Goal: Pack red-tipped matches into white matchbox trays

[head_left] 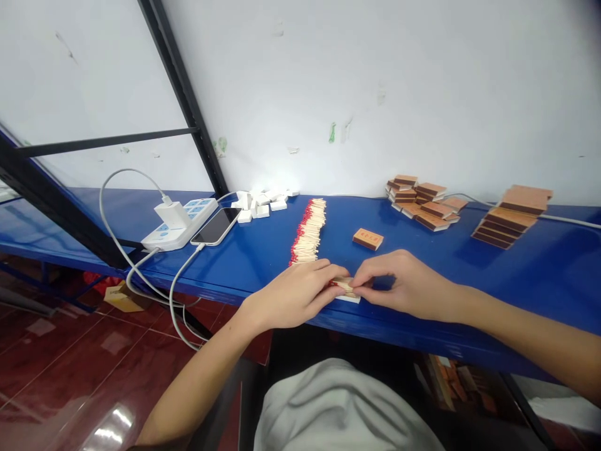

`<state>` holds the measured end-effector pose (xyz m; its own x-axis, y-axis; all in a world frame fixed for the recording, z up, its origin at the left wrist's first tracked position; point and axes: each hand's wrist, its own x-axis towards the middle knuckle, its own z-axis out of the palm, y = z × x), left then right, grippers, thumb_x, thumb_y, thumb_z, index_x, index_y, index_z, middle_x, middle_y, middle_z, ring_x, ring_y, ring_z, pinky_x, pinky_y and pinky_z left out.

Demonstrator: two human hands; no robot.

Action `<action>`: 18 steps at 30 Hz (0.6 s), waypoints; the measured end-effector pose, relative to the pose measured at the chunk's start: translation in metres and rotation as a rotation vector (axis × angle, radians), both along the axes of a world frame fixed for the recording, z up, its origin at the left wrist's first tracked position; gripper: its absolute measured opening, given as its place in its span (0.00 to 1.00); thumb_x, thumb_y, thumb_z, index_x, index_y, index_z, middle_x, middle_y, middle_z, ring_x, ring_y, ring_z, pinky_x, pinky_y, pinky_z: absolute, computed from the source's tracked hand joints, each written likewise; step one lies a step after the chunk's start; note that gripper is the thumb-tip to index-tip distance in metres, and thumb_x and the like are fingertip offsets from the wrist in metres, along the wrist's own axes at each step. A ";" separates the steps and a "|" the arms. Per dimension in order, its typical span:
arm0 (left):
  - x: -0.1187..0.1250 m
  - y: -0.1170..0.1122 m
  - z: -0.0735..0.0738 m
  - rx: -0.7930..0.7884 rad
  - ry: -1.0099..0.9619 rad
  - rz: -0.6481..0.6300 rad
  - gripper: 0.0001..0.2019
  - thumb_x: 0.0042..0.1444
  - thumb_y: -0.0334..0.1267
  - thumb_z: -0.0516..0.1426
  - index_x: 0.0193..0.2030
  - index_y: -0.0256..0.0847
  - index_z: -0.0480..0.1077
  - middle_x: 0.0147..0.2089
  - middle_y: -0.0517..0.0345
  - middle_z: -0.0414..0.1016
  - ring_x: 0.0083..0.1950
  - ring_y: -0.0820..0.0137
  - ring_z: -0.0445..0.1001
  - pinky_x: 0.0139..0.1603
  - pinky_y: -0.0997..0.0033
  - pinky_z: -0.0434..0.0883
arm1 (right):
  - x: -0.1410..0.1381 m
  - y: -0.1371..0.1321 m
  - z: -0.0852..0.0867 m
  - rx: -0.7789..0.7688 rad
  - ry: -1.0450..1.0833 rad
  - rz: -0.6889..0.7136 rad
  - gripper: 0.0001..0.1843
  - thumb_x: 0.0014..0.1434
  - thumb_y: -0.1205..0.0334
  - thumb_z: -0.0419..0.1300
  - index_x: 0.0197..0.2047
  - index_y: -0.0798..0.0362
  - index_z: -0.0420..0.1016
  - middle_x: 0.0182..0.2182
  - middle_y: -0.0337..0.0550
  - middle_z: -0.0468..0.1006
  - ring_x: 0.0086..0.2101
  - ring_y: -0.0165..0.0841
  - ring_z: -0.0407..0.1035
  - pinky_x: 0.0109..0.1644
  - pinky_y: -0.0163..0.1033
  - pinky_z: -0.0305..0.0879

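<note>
A small white matchbox tray (350, 299) lies near the front edge of the blue table, with matches (346, 285) in it, partly hidden by my fingers. My left hand (300, 291) grips the tray's left end, thumb and fingers close to the red match heads. At the right end, my right hand (399, 285) has its thumb and forefinger pinched on the matches' bare ends. Just beyond the left hand runs a long row of loose red-tipped matches (308, 232). A single closed matchbox (368, 238) lies flat behind the right hand.
White empty matchbox trays (260, 205) are heaped by the wall. Matchbox sleeves or boxes stand in a pile (422, 203) and a leaning stack (511, 216) to the right. On the left are a phone (216, 226), a power strip (181, 225), white cables and a black rack post (185, 94).
</note>
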<state>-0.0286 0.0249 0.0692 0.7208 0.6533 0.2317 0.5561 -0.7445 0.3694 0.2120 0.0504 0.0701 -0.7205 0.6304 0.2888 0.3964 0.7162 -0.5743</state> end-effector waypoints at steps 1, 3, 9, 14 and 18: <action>-0.001 -0.002 -0.002 0.000 -0.027 0.011 0.14 0.73 0.41 0.48 0.59 0.43 0.67 0.44 0.55 0.74 0.46 0.66 0.73 0.48 0.67 0.69 | 0.000 0.000 0.000 -0.004 -0.002 0.003 0.09 0.63 0.59 0.61 0.36 0.51 0.82 0.33 0.41 0.84 0.31 0.32 0.76 0.38 0.37 0.70; -0.004 -0.006 -0.008 0.011 -0.079 0.046 0.14 0.72 0.41 0.49 0.59 0.43 0.67 0.43 0.55 0.74 0.46 0.66 0.73 0.49 0.66 0.70 | 0.000 0.000 0.000 -0.013 -0.005 0.004 0.10 0.63 0.58 0.61 0.36 0.51 0.82 0.33 0.42 0.83 0.32 0.33 0.76 0.38 0.37 0.70; -0.005 -0.010 -0.020 0.091 -0.171 0.105 0.12 0.69 0.40 0.53 0.56 0.43 0.69 0.55 0.51 0.74 0.55 0.65 0.73 0.57 0.64 0.70 | -0.003 -0.002 0.000 -0.021 0.007 -0.010 0.10 0.64 0.58 0.60 0.36 0.50 0.82 0.34 0.40 0.83 0.32 0.31 0.75 0.38 0.36 0.69; -0.005 -0.008 -0.022 0.107 -0.172 0.135 0.11 0.67 0.41 0.56 0.53 0.43 0.72 0.49 0.55 0.78 0.49 0.65 0.76 0.52 0.64 0.72 | -0.005 -0.004 -0.004 0.050 0.015 -0.021 0.11 0.65 0.59 0.60 0.35 0.51 0.82 0.33 0.40 0.83 0.31 0.30 0.74 0.36 0.35 0.67; -0.006 -0.008 -0.024 0.123 -0.189 0.137 0.11 0.65 0.39 0.58 0.52 0.43 0.73 0.48 0.54 0.79 0.48 0.65 0.77 0.51 0.65 0.73 | -0.007 -0.004 -0.007 0.094 0.023 -0.011 0.12 0.67 0.59 0.59 0.35 0.51 0.82 0.33 0.41 0.83 0.31 0.30 0.74 0.37 0.36 0.67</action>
<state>-0.0348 0.0164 0.0451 0.5642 0.7004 0.4373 0.5842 -0.7128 0.3880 0.2052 0.0469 0.0630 -0.7059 0.6078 0.3636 0.3922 0.7629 -0.5140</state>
